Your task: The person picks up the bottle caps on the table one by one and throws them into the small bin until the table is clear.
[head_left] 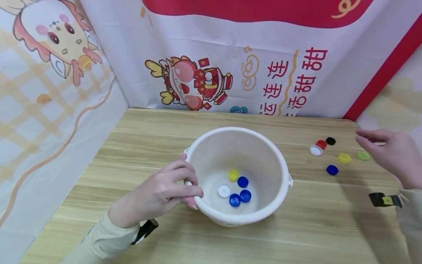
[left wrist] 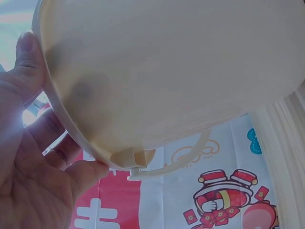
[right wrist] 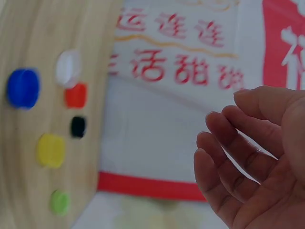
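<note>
A white bucket stands upright on the table, and several bottle caps lie on its bottom: a yellow cap, a white cap and blue caps. My left hand grips the bucket's rim on its left side, thumb and fingers to either side of the wall in the left wrist view. Above the right end of the table hovers my right hand, its fingers loosely bent. Nothing is between them in the right wrist view. Nearest below it lies a light green cap.
Around the right hand's side of the wooden table lie a yellow cap, a blue cap, a red cap, a black cap and a clear white cap. A printed cloth hangs behind the table.
</note>
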Demonstrator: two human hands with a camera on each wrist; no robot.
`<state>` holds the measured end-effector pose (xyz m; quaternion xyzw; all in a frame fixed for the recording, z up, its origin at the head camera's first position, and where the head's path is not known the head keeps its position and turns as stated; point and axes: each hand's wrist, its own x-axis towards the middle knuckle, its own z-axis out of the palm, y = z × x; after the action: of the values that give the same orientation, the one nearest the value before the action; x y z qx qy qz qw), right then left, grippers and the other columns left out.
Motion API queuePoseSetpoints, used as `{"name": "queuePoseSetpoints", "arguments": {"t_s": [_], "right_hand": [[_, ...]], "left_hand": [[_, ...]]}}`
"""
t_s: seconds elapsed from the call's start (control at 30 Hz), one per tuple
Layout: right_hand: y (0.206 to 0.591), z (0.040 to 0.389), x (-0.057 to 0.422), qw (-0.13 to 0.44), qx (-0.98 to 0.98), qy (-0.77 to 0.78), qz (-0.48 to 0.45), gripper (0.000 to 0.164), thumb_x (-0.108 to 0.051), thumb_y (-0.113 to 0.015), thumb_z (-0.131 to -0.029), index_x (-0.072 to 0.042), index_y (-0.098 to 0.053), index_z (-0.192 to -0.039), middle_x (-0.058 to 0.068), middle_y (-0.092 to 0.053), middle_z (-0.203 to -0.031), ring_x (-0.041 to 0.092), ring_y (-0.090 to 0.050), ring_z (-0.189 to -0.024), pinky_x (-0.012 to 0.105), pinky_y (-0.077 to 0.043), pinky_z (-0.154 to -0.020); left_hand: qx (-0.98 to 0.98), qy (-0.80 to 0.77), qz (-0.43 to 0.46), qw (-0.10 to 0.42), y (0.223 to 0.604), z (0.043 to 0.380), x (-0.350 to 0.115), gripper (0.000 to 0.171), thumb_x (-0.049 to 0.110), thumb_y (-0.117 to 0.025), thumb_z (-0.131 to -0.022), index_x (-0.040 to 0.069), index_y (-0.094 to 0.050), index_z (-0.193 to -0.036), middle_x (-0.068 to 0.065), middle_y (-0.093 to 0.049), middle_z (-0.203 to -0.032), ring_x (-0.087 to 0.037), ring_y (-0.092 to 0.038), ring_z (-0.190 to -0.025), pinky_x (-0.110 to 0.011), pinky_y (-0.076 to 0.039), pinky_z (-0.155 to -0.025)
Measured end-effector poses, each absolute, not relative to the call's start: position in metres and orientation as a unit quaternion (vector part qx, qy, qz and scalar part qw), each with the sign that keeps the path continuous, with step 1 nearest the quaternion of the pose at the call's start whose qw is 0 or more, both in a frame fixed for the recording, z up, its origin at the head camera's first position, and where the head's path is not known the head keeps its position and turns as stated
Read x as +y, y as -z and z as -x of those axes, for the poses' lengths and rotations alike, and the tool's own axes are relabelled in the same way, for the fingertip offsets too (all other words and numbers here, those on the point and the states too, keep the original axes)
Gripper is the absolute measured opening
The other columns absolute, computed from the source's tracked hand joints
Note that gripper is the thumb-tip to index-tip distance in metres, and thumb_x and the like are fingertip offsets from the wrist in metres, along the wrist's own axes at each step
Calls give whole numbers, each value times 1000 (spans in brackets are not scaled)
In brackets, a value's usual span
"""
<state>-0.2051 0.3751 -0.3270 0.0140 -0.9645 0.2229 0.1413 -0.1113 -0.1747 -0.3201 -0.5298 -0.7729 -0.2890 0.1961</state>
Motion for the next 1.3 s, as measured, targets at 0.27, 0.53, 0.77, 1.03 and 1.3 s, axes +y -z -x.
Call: {"name": "queuePoseSetpoints", "arguments": {"t_s": [0.27,0.53,0.77,1.03,1.3], "right_hand": [[370,225,423,86,-982,-170,8,43,-23,-63,-97,14,-60,-119,35,-62,-112,50,-61,-91,25,-46,-49],[404,245,462,-11,-987,-157,25,65,-32,-61,-98,15,-40,-137,48,-40,-125,60,-48,-103,68,-45,-79],[428,258,481,-53,-985,-155,57,79,-24,-61,-97,13,-15,-148,10,-46,-64,29,-46,-63,51,-45,-66],[432,259,480,-60,-987,-146,31,70,-17,-59,-95,15,-22,-145,12,-46,-69,31,-44,-68,54,-42,-70],[438,262,483,-43,-990,-131,43,52,-18,-63,-92,12,-47,-132,41,-51,-105,47,-50,-87,62,-46,-74]], "left_hand": [[-773,289,529,197,321,111,-174,25,40,-64,-91,19,-78,-98,3,-64,-96,-18,-55,-104,-61,-33,-108],[-773,292,529,193,320,111,-174,26,39,-64,-92,18,-78,-98,3,-65,-96,-19,-55,-104,-61,-34,-107],[-780,290,524,183,320,111,-175,31,41,-61,-93,17,-79,-98,2,-65,-96,-20,-56,-104,-59,-32,-109],[-775,291,529,185,320,112,-177,30,40,-62,-93,16,-79,-98,1,-65,-97,-23,-57,-104,-58,-32,-110],[-779,292,524,182,320,110,-177,29,40,-63,-92,17,-79,-100,2,-66,-97,-20,-56,-105,-57,-33,-110]]}}
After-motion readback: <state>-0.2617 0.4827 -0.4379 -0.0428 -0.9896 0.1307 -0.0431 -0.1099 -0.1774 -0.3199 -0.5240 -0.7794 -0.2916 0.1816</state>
